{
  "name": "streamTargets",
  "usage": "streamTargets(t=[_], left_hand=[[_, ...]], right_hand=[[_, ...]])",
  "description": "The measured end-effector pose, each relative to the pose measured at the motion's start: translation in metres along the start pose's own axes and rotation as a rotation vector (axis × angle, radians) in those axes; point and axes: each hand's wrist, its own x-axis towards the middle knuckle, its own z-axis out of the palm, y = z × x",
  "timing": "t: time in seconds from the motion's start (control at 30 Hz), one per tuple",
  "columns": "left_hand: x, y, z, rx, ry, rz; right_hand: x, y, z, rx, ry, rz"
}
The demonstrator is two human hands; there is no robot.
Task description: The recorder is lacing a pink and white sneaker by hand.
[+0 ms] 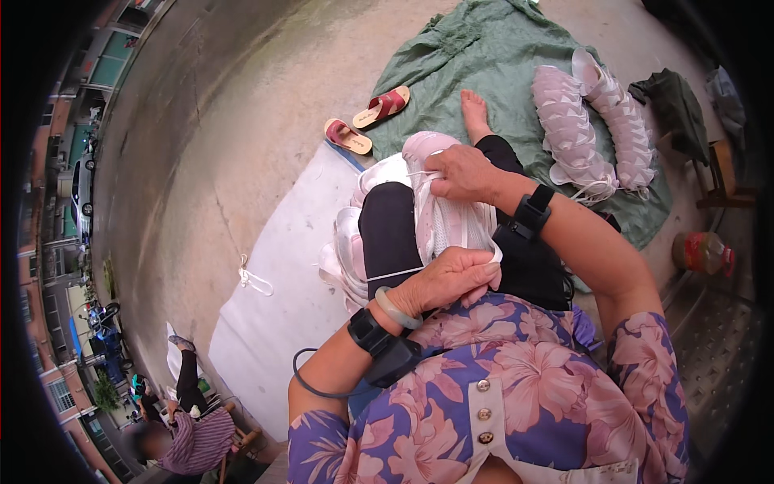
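Observation:
A pink-and-white shoe upper (435, 214) lies along my lap, its toe pointing away from me. My right hand (463, 173) is closed in a pinch on a white shoelace (415, 173) at the upper's front part. Nearer my body, my left hand (455, 278) is closed at the white rear edge of the same upper; its fingertips are partly hidden. A stretch of white lace crosses my black-clad left leg towards this hand. Several more pink-and-white uppers (348, 234) are bunched beyond that leg, partly covered by it.
Two rows of nested uppers (576, 125) lie on a green cloth (443, 68) at right. Red sandals (383, 107) sit by its left edge. A white sheet (266, 323) carries a loose lace (255, 278). A plastic bottle (703, 252) stands far right; another person (197, 436) sits lower left.

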Motion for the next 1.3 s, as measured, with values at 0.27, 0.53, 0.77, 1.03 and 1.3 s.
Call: streamTargets(t=[0.27,0.53,0.77,1.03,1.3], left_hand=[[-0.005,0.021,0.004,-0.146,0.026,0.042],[-0.011,0.052,0.039,0.068,-0.118,0.05],[-0.007,0.04,0.037,0.504,0.088,0.583],[0.012,0.051,0.042,0.541,0.226,0.901],[0.038,0.036,0.052,0.627,0.194,1.043]], right_hand=[[0.006,0.034,0.008,0.148,0.085,0.162],[-0.002,0.033,0.011,0.092,0.158,0.13],[-0.064,0.026,-0.011,0.751,0.14,0.385],[-0.113,0.006,0.006,0.631,0.096,-0.057],[-0.095,-0.042,0.018,0.852,0.172,0.342]])
